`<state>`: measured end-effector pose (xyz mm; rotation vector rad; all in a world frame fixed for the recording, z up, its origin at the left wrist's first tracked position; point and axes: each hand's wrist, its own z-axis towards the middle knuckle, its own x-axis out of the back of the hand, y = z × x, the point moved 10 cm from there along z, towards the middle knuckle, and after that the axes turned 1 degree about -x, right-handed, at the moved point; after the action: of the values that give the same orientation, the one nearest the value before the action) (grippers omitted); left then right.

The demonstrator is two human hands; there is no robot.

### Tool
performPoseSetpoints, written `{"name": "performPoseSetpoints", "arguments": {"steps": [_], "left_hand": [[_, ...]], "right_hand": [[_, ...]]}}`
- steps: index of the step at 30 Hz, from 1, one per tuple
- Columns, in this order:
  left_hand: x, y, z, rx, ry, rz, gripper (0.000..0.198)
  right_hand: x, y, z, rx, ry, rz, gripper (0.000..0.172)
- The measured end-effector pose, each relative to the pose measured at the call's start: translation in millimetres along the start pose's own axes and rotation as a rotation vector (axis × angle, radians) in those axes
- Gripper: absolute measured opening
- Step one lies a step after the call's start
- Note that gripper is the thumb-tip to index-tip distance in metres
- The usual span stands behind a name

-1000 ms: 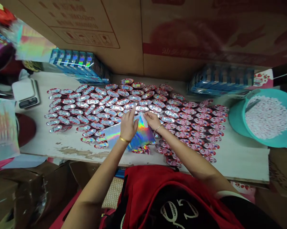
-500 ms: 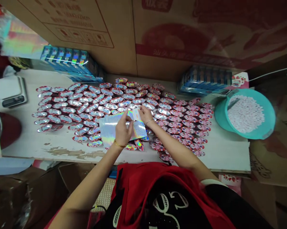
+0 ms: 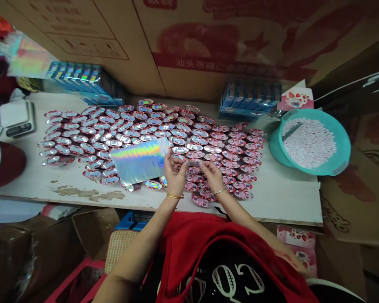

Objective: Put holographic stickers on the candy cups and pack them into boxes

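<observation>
- Cartons [image 3: 94, 46] wall off the back; printed, and from my end I can't see inside. Another open carton [image 3: 94, 225] sits below, contents unclear.
- Table [image 3: 284, 193]: white, worn near the front edge, mostly under pouches [image 3: 63, 150] standing packed together.
- Progress, my read: mixed. Right-hand block has pink pieces [image 3: 234, 148] showing on top, so I'd call that stage done there. Middle and left show silvery tops, no pink I can make out; I'd judge those not at that stage. Pouch contents: can't tell.
- Bucket [image 3: 277, 147], teal, right end: heaped with small white bits [image 3: 317, 143], specked reddish, plus a grey scoop [image 3: 292, 131] stuck in.
- Blue packs [image 3: 78, 78] back left, more blue packs [image 3: 249, 99] back right: boxes in rows under clear wrap.
- Bag [image 3: 139, 160], shiny rainbow-silver, flat, over the front-middle pouches, right end at the left hand. I can't see whether anything's inside.
- Tub [image 3: 12, 164], dark red, far left, partly hidden; contents not visible.
- Scale [image 3: 15, 115], white, behind it.
- Left hand [image 3: 176, 174]: fingers curled, holding the bag's end, thumb out toward the strip.
- Right hand [image 3: 215, 176]: thumb and fingertips pinching the strip.
- Strip [image 3: 194, 163]: small, between both hands, above the pouches; too blurred for me to identify.
</observation>
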<state>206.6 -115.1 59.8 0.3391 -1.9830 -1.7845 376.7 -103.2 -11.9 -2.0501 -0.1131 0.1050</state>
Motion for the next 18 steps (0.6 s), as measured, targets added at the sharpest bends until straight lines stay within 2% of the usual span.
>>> {"name": "performPoseSetpoints", "arguments": {"steps": [4,7,10,14,18], "left_hand": [[-12.2,-16.4,-6.4,0.020,0.030,0.041,0.067],[-18.7,-24.5,3.2,-0.016,0.042,0.115,0.068],[-25.8,-32.0,18.0,-0.076,0.045,0.288,0.067],[-30.6,-50.2,34.1,-0.076,0.060,0.586,0.068],[-35.5,-62.9,42.3,-0.091,0.026,0.709,0.069]], "right_hand": [[13.9,-12.9,13.0,0.096,0.056,0.008,0.035],[23.1,-29.3,31.1,0.266,0.082,-0.209,0.029],[27.0,-40.4,46.5,0.428,0.142,-0.504,0.026],[19.8,-35.5,63.7,0.511,0.151,-0.795,0.024],[8.6,-25.1,72.6,0.557,0.096,-0.960,0.026]]}}
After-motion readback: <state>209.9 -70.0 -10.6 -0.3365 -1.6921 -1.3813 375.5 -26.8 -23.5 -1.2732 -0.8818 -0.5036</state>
